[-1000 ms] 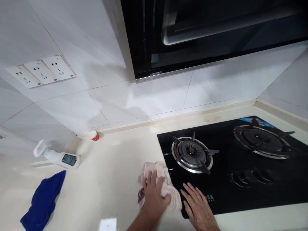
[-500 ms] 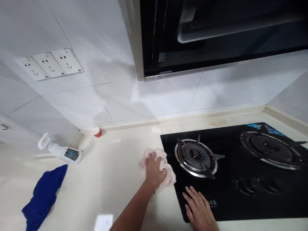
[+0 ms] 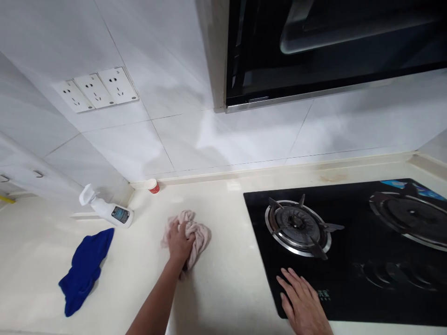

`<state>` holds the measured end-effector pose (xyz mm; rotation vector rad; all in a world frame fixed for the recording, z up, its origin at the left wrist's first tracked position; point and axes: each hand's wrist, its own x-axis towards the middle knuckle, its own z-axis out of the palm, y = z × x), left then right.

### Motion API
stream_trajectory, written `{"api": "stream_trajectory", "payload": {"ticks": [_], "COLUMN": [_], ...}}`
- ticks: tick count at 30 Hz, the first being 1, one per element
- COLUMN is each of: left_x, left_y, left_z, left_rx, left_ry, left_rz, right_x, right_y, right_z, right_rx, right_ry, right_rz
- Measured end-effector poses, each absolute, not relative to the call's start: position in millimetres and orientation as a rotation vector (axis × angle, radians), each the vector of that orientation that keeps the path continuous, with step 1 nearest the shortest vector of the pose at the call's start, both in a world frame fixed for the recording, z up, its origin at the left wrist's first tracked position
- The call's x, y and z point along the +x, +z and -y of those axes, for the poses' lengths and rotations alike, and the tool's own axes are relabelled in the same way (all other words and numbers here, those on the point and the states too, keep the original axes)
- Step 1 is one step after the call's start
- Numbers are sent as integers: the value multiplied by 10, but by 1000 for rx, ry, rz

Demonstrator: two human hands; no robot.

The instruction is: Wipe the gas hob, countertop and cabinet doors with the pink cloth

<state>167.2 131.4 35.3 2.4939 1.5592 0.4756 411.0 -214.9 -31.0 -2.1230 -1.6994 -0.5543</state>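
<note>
My left hand (image 3: 180, 243) presses a crumpled pale pink cloth (image 3: 199, 236) against the cream countertop (image 3: 223, 279), its fingers bent over the fabric. Part of the cloth is hidden under the palm. My right hand (image 3: 303, 300) rests on the front left corner of the black gas stove (image 3: 345, 284), fingers stretched out and holding nothing. Just beyond that hand is the left burner (image 3: 296, 227) with its metal pan supports.
A blue cloth (image 3: 85, 270) lies at the left, below a white spray bottle (image 3: 111, 211). A small red and white cup (image 3: 152, 186) stands by the wall. White sockets (image 3: 96, 89) are on the tiles, and a black range hood (image 3: 331, 51) overhangs the stove.
My left hand has slid the pink cloth leftward over the countertop, away from the stove's edge. My right hand stays on the stove. The view has turned slightly left.
</note>
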Motion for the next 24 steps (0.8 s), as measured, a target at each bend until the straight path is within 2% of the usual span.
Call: {"api": "stream_trajectory", "payload": {"ticks": [6,10,13,18,24], "left_x": [605,519,864,1806,2763], "left_y": [211,27,2,190,352], "left_z": [-535,167,381,178,-135], "left_rx": [2454,2432,2471,2492,2542], "left_ry": [463,471,411,243,367], "left_rz": [-1661,-1764,-1726,-1387,-978], "right_x": [4086,4072,4071,4081,4103], "right_y": [-296,-292,-282,-276,-302], "right_z": [2136,2141,2142,2137,2146], "right_rx": [-2139,-2160,-2164,-2158,-2150], "right_ry": [-555,-541,-522,-533,-530], "right_rz": [1719,1718,1717,1719,1730]}}
